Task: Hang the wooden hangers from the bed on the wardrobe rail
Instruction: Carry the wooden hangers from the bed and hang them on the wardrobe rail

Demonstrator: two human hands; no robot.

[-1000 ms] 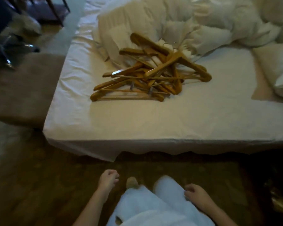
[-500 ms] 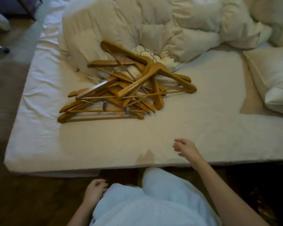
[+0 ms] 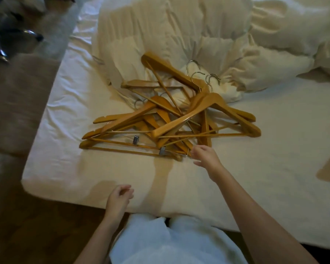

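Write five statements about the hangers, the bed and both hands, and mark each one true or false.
1. The wooden hangers lie in a tangled pile on the bed. True.
2. The left hand holds a hanger. False: it holds nothing and hovers near the bed's near edge.
3. The right hand reaches to the near side of the pile. True.
4. The metal hooks point towards the person. False: they point away, towards the crumpled duvet.
5. Some hangers carry metal clips on their bars. True.
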